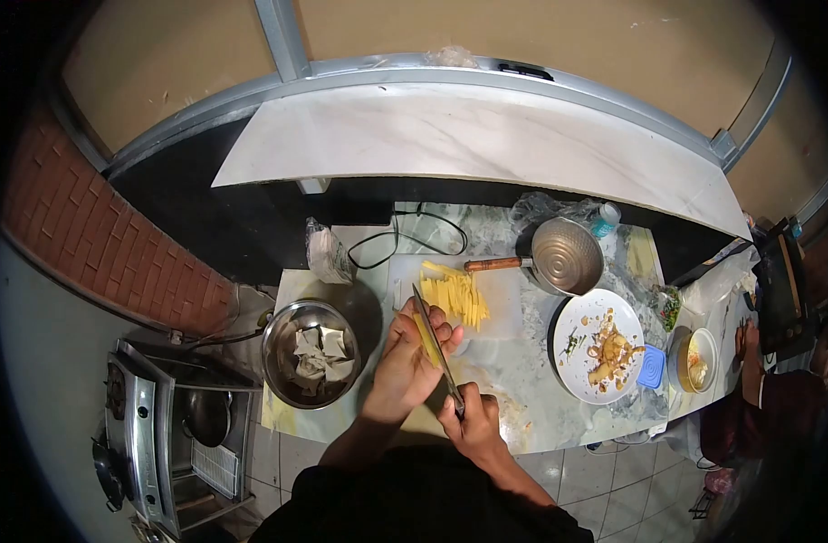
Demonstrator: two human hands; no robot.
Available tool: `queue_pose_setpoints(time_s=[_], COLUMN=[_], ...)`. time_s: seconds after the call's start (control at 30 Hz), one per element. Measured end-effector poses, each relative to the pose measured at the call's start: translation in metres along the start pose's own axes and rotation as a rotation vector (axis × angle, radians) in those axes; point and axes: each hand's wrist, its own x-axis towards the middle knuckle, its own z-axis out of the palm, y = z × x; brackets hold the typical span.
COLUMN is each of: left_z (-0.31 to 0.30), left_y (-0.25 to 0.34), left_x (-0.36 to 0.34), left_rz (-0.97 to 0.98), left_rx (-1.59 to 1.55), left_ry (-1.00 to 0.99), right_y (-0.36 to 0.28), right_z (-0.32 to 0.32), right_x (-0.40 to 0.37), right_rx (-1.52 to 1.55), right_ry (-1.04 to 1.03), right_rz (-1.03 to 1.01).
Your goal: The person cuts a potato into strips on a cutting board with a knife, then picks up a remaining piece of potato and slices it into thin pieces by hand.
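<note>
My left hand holds a yellow strip in its curled fingers, above the front part of the counter. In my right hand is the handle of a knife, its blade pointing up and left along the yellow strip. Just beyond my hands, a pile of yellow strips lies on a white cutting board. To the left of my left hand, a metal bowl holds several white pieces.
A saucepan with a wooden handle stands behind the board. Right of it are a white plate with food scraps, a blue lid and a bowl. Another person is at far right; a stove stands left.
</note>
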Motion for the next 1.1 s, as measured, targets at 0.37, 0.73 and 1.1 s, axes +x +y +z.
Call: queue_pose_setpoints(time_s=[0.37,0.73,1.1], left_z=[-0.005,-0.007,-0.011], left_y=[0.022,0.052,0.062], left_x=[0.001,0.007,0.01], left_rz=[0.031,0.003,0.003], left_rx=[0.257,0.508,0.64], left_ry=[-0.097,-0.185,-0.264], right_y=[-0.007,-0.009,-0.009], right_z=[-0.002,-0.005,-0.004], right_x=[-0.003,-0.004,-0.001], right_rx=[0.027,0.07,0.075], right_ry=[-0.063,-0.152,-0.194], right_rz=[0.12,0.183,0.172])
